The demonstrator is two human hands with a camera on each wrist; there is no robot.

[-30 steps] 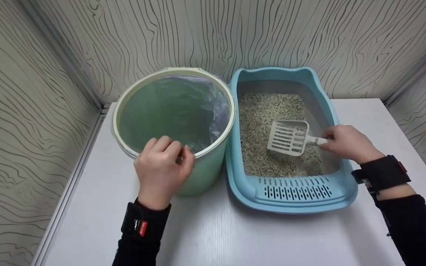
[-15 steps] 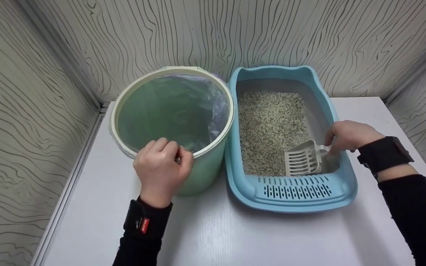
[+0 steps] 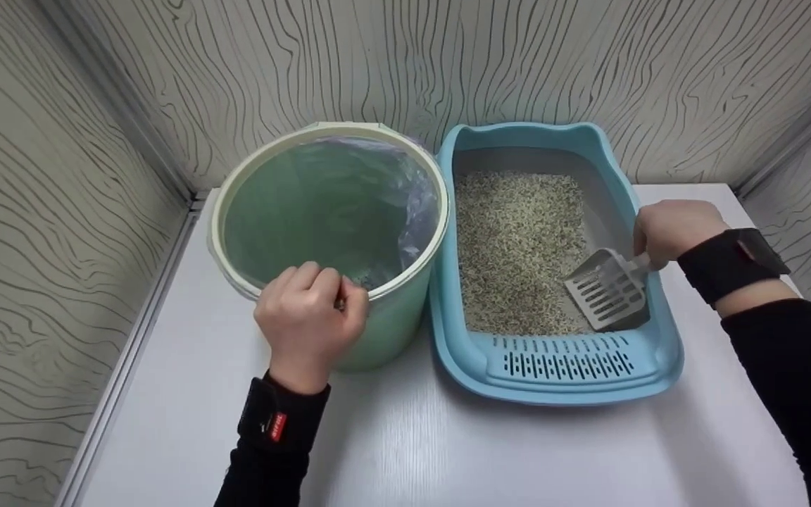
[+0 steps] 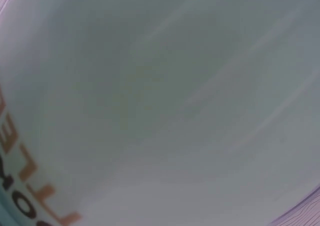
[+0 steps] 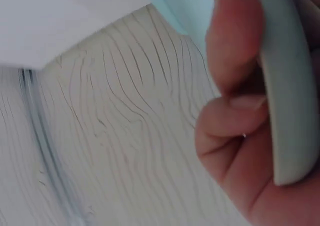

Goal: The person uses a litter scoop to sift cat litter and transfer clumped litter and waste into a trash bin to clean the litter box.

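A white table (image 3: 391, 451) carries a green bin (image 3: 384, 331) on the left and a blue litter box (image 3: 567, 380) just beside it on the right. The bin holds a clear plastic liner (image 3: 412, 204); the box holds pale cat litter (image 3: 518, 239). The left hand (image 3: 309, 324) sits at the bin's near rim, fingers curled and pinching the rim with the liner edge. The right hand (image 3: 673, 229) is over the box's right rim, fingers wrapped around the handle of a white slotted litter scoop (image 3: 606, 292). The scoop slants down and nearward from that hand, its blade resting in the box's near right corner, at the edge of the litter.
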